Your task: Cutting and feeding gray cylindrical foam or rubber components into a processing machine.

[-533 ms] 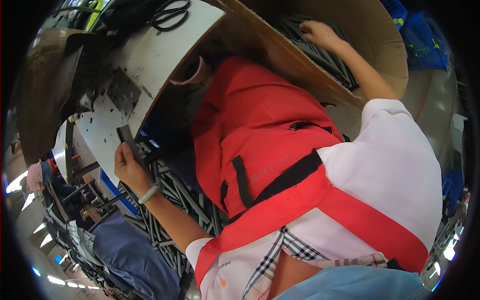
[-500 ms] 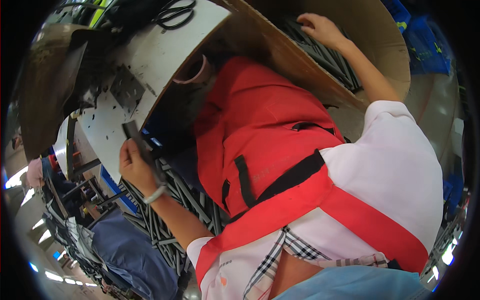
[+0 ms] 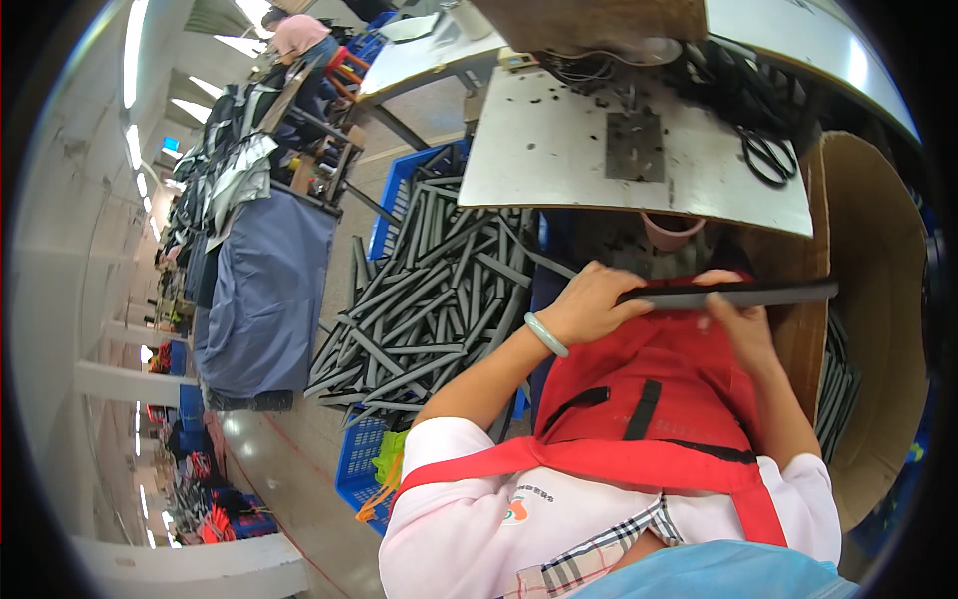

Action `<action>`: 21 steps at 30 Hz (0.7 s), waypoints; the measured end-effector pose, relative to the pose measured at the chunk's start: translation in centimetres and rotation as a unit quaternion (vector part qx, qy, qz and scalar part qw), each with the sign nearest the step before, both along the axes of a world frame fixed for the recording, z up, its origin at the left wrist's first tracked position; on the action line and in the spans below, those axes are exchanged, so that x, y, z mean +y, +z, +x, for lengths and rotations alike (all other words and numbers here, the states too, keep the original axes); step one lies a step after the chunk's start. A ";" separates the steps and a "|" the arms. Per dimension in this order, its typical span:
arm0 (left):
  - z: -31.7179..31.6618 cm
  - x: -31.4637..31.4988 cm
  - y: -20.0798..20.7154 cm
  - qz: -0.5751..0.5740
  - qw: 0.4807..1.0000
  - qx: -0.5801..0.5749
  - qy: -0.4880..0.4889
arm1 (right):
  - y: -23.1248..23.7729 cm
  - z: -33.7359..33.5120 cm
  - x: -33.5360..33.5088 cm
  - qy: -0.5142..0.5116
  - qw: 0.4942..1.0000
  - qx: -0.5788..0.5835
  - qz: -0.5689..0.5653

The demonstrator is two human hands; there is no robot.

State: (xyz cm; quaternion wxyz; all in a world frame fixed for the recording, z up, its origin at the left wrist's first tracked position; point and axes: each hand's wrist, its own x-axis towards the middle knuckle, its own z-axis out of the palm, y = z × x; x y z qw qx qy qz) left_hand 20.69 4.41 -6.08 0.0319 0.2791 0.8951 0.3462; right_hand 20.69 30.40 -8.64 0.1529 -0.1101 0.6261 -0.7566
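Note:
In front of my red apron (image 3: 639, 371), both hands hold a long, narrow grey-and-black strip (image 3: 773, 294) crosswise. My left hand (image 3: 597, 301), with a pale bangle at its wrist, is closed on the strip's left end. My right hand (image 3: 736, 317) grips it near the middle, fingers behind and thumb in front, and the rest sticks out to the right. To my left lies a big heap of similar strips (image 3: 424, 299). More strips (image 3: 836, 384) lie inside the cardboard box at my right.
A white worktable (image 3: 539, 150) with dark scraps and black-handled scissors (image 3: 766, 158) stands ahead. Below its edge is a pink bin (image 3: 671, 232). The tall cardboard box (image 3: 878, 329) is close on my right. Blue crates (image 3: 361, 459) stand at the left; further off, a person (image 3: 299, 38) is at another table.
My right hand has come out of the cardboard box and now grips a strip together with my left. The view has swung left, bringing the heap of strips and the aisle into sight.

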 end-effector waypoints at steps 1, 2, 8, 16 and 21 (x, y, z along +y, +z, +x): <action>0.3 -1.5 -0.4 -0.039 0.998 -0.045 -0.009 | 0.4 -0.2 0.4 -0.015 0.999 -0.010 -0.045; 0.6 -1.3 -0.4 0.017 0.995 -0.089 -0.029 | 0.5 0.0 1.2 -0.011 0.993 -0.068 -0.095; 1.0 1.8 1.5 0.143 0.964 -0.203 -0.094 | 3.2 1.9 3.2 0.231 0.920 -0.007 0.317; 0.1 3.0 6.6 0.304 0.823 -0.451 -0.165 | 8.2 0.4 -2.2 0.172 0.922 0.193 0.289; -1.4 0.3 4.3 0.184 0.841 -0.501 -0.085 | 6.6 -2.5 -0.9 0.192 0.830 0.268 0.450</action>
